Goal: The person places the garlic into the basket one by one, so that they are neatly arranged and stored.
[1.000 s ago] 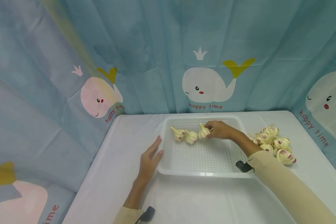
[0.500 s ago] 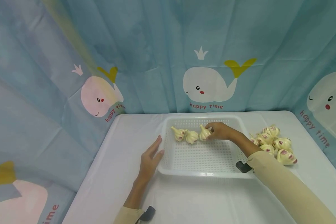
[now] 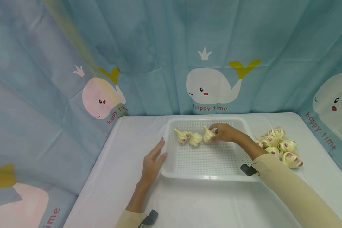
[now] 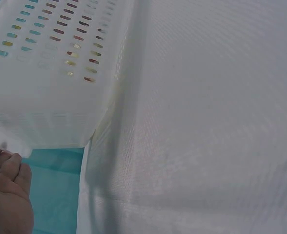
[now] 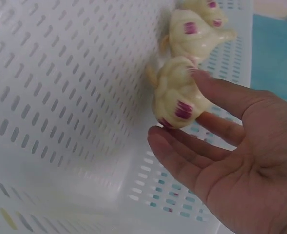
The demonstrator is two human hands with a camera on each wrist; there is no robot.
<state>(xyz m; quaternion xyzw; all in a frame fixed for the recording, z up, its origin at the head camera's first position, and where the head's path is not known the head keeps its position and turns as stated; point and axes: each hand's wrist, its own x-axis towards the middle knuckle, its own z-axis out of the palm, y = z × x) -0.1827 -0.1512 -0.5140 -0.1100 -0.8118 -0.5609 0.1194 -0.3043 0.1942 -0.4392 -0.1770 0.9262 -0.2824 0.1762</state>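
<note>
Inside a white perforated plastic basket, my right hand holds a garlic bulb between thumb and fingers. In the right wrist view the thumb lies on the bulb, which is cream with purple patches, and the fingers are beneath and behind it. Two other garlic bulbs, one in the middle and one at the left, lie beside it in a row along the basket's far side. My left hand, fingers extended, rests against the basket's left wall; in the left wrist view its fingertips are near the rim.
Several more garlic bulbs are piled on the white-covered table, right of the basket and behind my right forearm. A blue curtain with printed whales hangs along the table's far edge and sides.
The head view has shifted very slightly. Both hands and the garlic bulbs keep nearly the same places; the held bulb has barely moved.
</note>
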